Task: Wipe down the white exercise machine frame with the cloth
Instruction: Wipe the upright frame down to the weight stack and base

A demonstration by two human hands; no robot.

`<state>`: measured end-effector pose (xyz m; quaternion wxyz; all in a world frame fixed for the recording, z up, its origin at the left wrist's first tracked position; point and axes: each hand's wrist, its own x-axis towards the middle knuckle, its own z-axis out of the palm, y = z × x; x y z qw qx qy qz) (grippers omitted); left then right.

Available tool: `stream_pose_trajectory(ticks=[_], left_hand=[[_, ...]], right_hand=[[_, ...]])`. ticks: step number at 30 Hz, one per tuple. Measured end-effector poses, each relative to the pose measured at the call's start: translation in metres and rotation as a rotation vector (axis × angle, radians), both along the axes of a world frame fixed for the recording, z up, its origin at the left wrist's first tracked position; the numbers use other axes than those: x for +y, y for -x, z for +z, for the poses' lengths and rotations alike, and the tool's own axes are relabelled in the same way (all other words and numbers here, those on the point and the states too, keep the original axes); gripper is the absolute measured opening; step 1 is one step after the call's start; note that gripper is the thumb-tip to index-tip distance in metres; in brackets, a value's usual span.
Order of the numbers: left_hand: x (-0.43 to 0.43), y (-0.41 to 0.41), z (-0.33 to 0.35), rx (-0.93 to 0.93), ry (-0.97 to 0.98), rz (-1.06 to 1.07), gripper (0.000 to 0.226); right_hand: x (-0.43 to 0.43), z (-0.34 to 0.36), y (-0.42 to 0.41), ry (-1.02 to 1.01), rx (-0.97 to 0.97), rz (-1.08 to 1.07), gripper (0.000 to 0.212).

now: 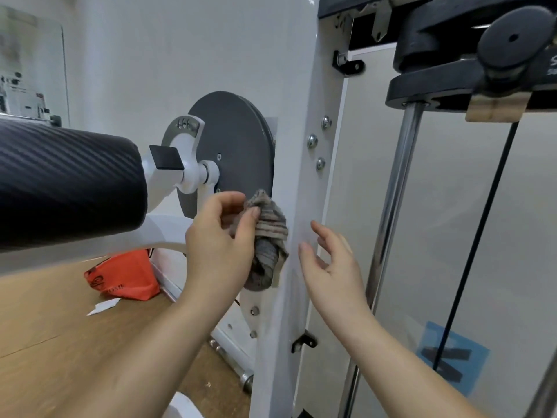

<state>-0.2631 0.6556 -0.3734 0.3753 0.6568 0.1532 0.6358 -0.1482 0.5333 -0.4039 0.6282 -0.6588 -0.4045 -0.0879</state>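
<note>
The white upright post of the exercise machine frame (304,176) runs from top to bottom through the middle of the view. My left hand (220,239) grips a bunched grey-brown ribbed cloth (268,236) and holds it against the post's left side, just below a dark grey round disc (232,152). My right hand (328,260) is open with its fingers spread, in front of the post's right edge, holding nothing; whether the fingertips touch the post is unclear.
A black padded roller (60,185) juts in from the left at chest height. A chrome guide rod (394,188), a black cable (479,236) and black weight-stack hardware (470,64) stand right of the post. An orange bag (126,276) and a paper scrap lie on the wooden floor.
</note>
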Motion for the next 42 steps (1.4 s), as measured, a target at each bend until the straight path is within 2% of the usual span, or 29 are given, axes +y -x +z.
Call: stream_pose_trajectory(ticks=[2,5,8,11,14,17,22,26,28,35,39,42], left_hand=[[0.011,-0.012,0.019,-0.028,-0.153,0.058,0.017],[0.013,-0.041,0.007,0.060,-0.306,0.014,0.028],[0.015,-0.052,-0.030,0.030,-0.299,0.016,0.032],[0.004,-0.052,-0.057,0.059,-0.310,0.029,0.043],[-0.009,-0.053,-0.054,0.153,-0.337,-0.010,0.059],[0.001,-0.054,-0.023,0.151,-0.388,0.039,0.062],[-0.004,-0.051,-0.025,0.065,-0.149,-0.039,0.058],[-0.003,-0.059,-0.057,0.154,-0.379,-0.008,0.070],[0.003,-0.059,-0.053,0.177,-0.429,-0.020,0.075],[0.019,-0.063,0.018,-0.011,-0.472,0.006,0.047],[0.009,-0.059,-0.012,-0.026,-0.338,-0.003,0.037],[-0.002,-0.052,-0.018,-0.021,-0.227,-0.033,0.013]], right_hand=[[0.014,0.000,-0.006,-0.014,0.035,0.032,0.053],[0.023,-0.006,-0.015,-0.068,0.040,0.034,0.056],[0.021,-0.015,-0.023,-0.056,-0.006,0.038,0.055],[0.018,-0.023,-0.030,0.011,-0.147,0.003,0.061],[0.018,-0.028,-0.033,0.013,-0.172,0.005,0.063],[0.019,-0.028,-0.035,0.013,-0.129,0.052,0.063],[0.019,-0.025,-0.038,-0.008,-0.075,0.086,0.061],[0.020,-0.024,-0.037,-0.016,-0.074,0.087,0.064],[0.018,-0.022,-0.035,-0.017,-0.047,0.108,0.063],[0.015,-0.018,-0.032,-0.020,-0.002,0.134,0.061],[0.015,-0.016,-0.030,-0.036,0.027,0.141,0.060],[0.015,-0.016,-0.030,-0.037,0.027,0.140,0.060]])
